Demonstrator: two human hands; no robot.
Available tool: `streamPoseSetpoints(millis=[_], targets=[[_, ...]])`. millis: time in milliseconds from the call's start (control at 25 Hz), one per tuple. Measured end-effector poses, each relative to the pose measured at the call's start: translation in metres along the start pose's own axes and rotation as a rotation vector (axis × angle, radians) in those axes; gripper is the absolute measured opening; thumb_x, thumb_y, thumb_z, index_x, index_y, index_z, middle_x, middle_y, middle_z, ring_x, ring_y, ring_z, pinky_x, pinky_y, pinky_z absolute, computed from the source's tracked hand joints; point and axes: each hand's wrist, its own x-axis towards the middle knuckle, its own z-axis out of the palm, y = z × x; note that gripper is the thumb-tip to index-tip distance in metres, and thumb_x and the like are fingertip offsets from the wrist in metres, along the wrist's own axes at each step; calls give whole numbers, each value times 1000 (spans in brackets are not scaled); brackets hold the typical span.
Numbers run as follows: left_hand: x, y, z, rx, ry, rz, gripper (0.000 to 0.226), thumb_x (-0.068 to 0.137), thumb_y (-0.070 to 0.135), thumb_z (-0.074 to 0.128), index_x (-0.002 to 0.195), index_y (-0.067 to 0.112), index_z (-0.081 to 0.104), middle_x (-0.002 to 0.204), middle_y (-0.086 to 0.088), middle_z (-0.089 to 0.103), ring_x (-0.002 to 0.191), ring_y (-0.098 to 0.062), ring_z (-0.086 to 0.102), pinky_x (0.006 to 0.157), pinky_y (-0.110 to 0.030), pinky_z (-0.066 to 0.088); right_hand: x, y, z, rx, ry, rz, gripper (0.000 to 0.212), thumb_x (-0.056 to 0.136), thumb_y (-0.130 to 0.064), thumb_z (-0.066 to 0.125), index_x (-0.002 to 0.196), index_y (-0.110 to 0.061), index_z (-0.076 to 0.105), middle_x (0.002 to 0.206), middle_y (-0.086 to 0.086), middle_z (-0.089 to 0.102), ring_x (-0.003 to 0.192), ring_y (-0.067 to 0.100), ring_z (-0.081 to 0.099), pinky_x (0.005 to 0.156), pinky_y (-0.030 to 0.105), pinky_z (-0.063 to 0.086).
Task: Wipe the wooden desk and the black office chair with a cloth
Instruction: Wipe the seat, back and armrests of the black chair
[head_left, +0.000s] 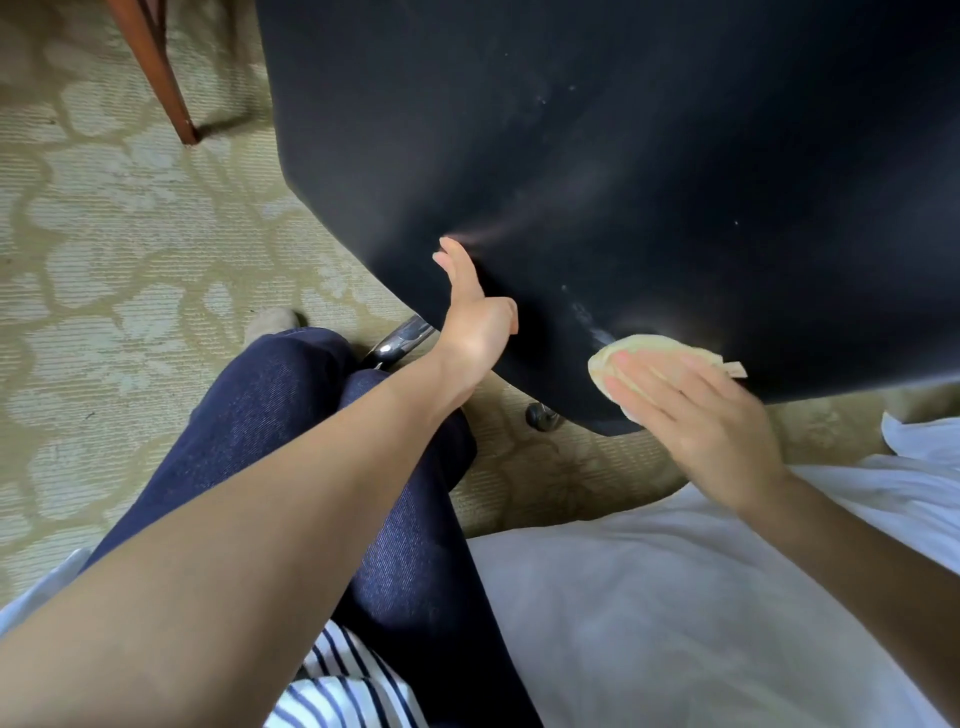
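- Here, black chair (649, 182): curved edge overhangs carpet (130, 260), open floor to its left.
- left hand (475, 317) spread, touching that edge.
- right hand (691, 410) flat, fingers straight, pressing cloth (639, 348) on chair.

Down on the pale green carpet with its cream leaf pattern (104, 218), a leg in dark blue denim trousers (291, 415) stretches forward, rumpled white bedding (675, 597) spreads at right, and a navy-striped white top (337, 691) peeks in below.

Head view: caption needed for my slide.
Right hand presses a yellow cloth on the black chair; left hand touches its edge.
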Motion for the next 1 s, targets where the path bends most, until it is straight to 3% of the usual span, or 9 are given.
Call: streamPoseSetpoints(millis=[120,280,360,480,600,720,800,880,1000], targets=[[2,1,-3,22,17,-1,95,82,-13,36,147,28,-21,154,9,-27,145,-11,-5,99,-18,12,29,-11,2,-42,30,30,35,91,0,55,125,-4,59,129,12,59,120,27,55,106,41,35],[6,6,-5,80,65,-10,93,84,-7,39,147,27,-21,155,10,-25,145,-13,-4,102,-21,10,66,-42,28,-18,-57,36,29,90,1,52,115,-3,65,127,12,60,121,24,55,106,39,39],[8,10,-8,96,70,-19,92,84,-6,39,148,26,-19,156,10,-22,145,-14,0,108,-25,11,75,-59,40,-35,-160,36,34,87,-5,56,120,-6,63,132,9,57,126,23,50,108,37,37],[12,19,-24,128,63,-49,88,85,-3,41,151,25,-9,159,7,-8,144,-15,8,105,-24,15,65,-75,55,-74,-388,40,43,87,-9,54,130,-8,53,144,9,43,135,24,37,114,36,25],[9,25,-42,147,63,-80,84,79,1,44,152,31,14,157,9,19,142,-15,19,103,-24,23,35,-80,65,29,-607,54,43,92,-2,41,135,-3,40,146,10,28,136,27,26,108,38,33],[-11,24,-35,183,-5,-73,85,76,4,48,150,34,20,154,9,27,140,-11,25,113,-31,24,5,-76,64,92,-707,109,42,96,-1,32,137,-6,38,145,5,28,137,23,25,103,33,36],[-28,21,-18,216,-78,-41,88,74,5,48,151,33,16,154,8,27,140,-11,26,114,-32,23,-6,-69,53,84,-608,127,42,93,-5,44,135,-11,43,140,1,39,132,18,36,95,29,42],[-46,16,3,226,-156,-13,93,72,4,48,151,31,8,154,5,26,141,-13,23,106,-23,21,-11,-58,37,28,-467,105,49,80,-3,64,128,-12,56,129,1,55,118,18,53,86,28,50],[-69,8,31,252,-253,8,95,76,3,47,151,30,-5,157,4,16,142,-14,20,99,-21,20,-19,-36,16,-50,-257,20,54,72,1,69,124,-9,62,128,6,61,118,21,58,97,33,48]])
